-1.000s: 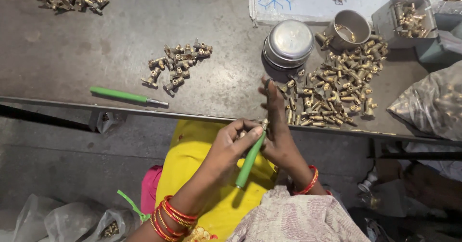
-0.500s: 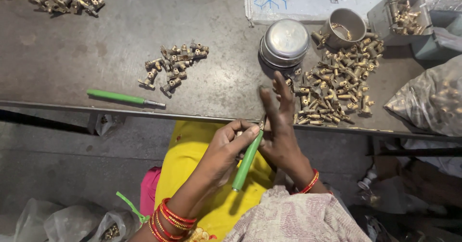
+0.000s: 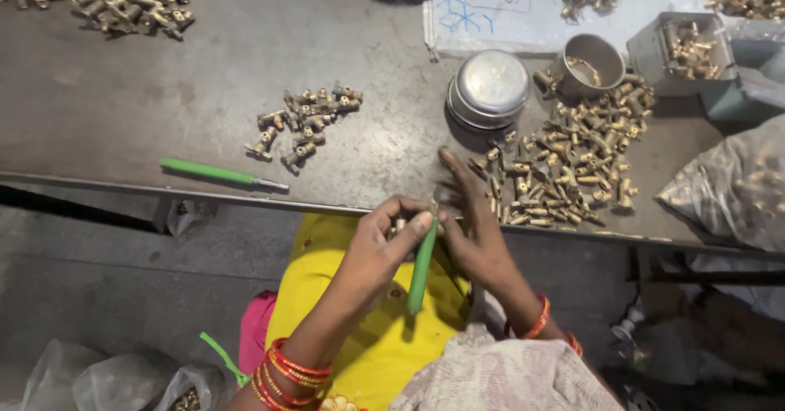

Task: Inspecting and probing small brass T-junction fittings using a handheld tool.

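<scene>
Item, my left hand (image 3: 380,243): closed on a green-handled tool (image 3: 422,265), tip up. Right hand (image 3: 474,231): pinching a small brass fitting (image 3: 433,208) at the tip, just off the worktop (image 3: 204,92) edge. I'd judge steadiness matters; keep tool square to the fitting

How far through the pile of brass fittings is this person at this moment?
Done, seemingly: the small cluster of brass fittings set apart mid-table. In hand: the left hand holds a green-handled tool against something small, hidden between the fingers, which the right hand steadies. Left: the much larger heap of fittings by the right hand, so most remains. A spare green tool lies unused.
</scene>
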